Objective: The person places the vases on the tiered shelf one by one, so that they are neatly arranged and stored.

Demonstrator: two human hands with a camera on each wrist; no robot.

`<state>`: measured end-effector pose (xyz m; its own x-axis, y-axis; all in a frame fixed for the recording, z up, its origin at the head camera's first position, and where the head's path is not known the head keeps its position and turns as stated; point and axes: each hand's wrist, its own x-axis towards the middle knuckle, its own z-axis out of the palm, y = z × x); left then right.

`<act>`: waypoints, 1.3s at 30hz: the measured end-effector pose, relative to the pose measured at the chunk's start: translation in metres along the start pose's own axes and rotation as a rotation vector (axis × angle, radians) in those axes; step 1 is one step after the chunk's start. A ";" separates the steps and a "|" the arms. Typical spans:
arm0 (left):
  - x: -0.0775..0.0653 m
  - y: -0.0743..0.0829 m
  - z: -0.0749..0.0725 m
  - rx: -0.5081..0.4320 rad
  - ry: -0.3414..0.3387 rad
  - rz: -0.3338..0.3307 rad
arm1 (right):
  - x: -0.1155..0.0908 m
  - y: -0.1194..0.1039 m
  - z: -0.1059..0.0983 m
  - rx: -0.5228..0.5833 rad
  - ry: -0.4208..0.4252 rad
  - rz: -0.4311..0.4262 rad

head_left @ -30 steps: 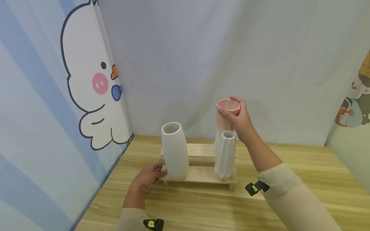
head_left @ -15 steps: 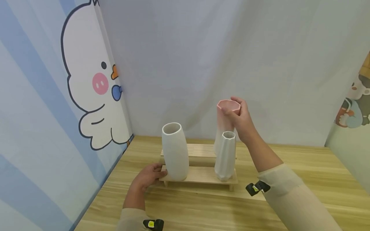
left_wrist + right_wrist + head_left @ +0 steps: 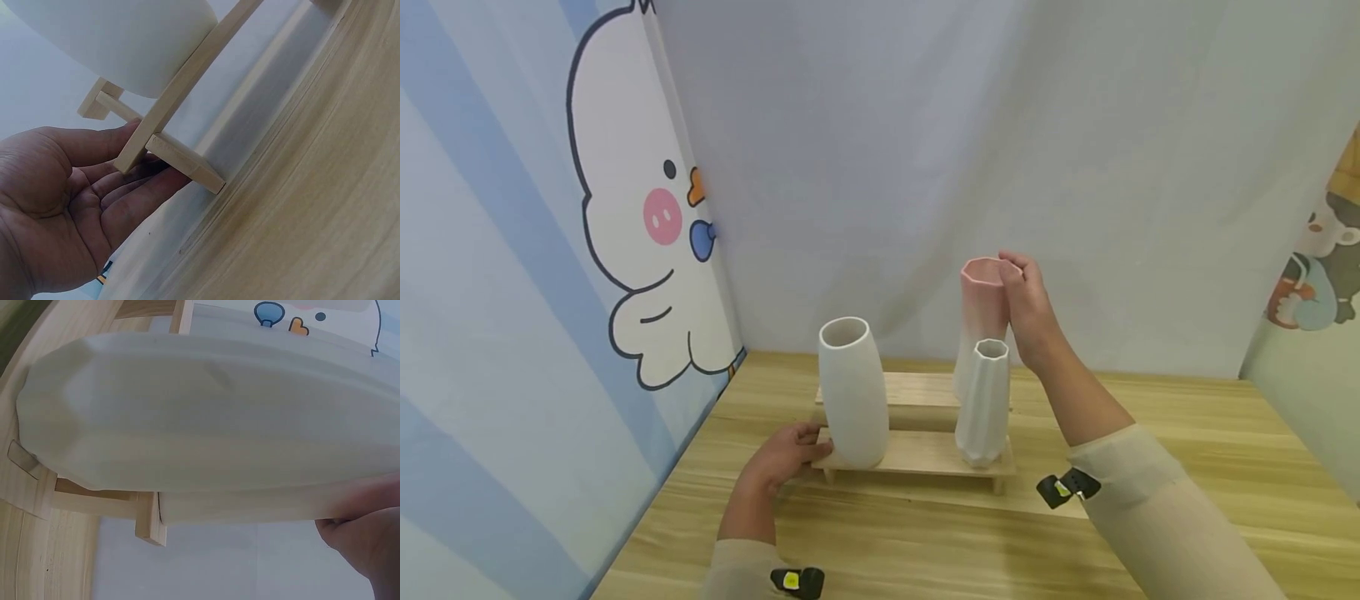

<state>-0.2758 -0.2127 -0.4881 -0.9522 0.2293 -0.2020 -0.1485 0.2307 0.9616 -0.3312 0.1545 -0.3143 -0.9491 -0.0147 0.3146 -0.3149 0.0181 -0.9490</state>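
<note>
My left hand [image 3: 786,457] grips the left end of the wooden two-tier stand [image 3: 921,454]. In the left wrist view, its thumb lies on the board's end [image 3: 140,147] with the fingers underneath. A tall smooth white vase [image 3: 853,396] stands beside that hand on the front tier. On the right of this tier is a smaller fluted white vase [image 3: 985,408], which fills much of the right wrist view. Behind it, a pink-to-white vase [image 3: 981,304] stands on the back tier [image 3: 925,389]. My right hand [image 3: 1030,308] touches the right of its rim, thumb extended upward.
The stand rests on a wood-grain table [image 3: 1150,500]. Close behind hangs a pale grey cloth [image 3: 850,167]. A wall with a cartoon bird [image 3: 632,183] borders the left, and another printed wall [image 3: 1315,275] the right.
My right thumb has slid rightward off the front of the pink vase's rim to its right side, loosening the grip. The vases and my left hand have stayed in place.
</note>
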 end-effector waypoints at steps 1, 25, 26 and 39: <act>0.000 0.000 0.001 0.000 0.001 0.002 | 0.000 0.000 -0.001 0.000 -0.002 0.001; -0.021 0.055 -0.017 0.093 0.305 0.191 | -0.083 0.012 -0.067 -0.170 -0.062 -0.086; -0.023 0.059 -0.015 0.114 0.310 0.204 | -0.088 0.012 -0.069 -0.181 -0.066 -0.094; -0.058 0.085 0.016 0.348 0.422 0.362 | -0.125 0.008 -0.079 -0.422 -0.123 -0.133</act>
<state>-0.2290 -0.1915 -0.3979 -0.9591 -0.0247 0.2819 0.2290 0.5177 0.8244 -0.2158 0.2358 -0.3590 -0.9004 -0.1627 0.4035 -0.4335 0.4132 -0.8008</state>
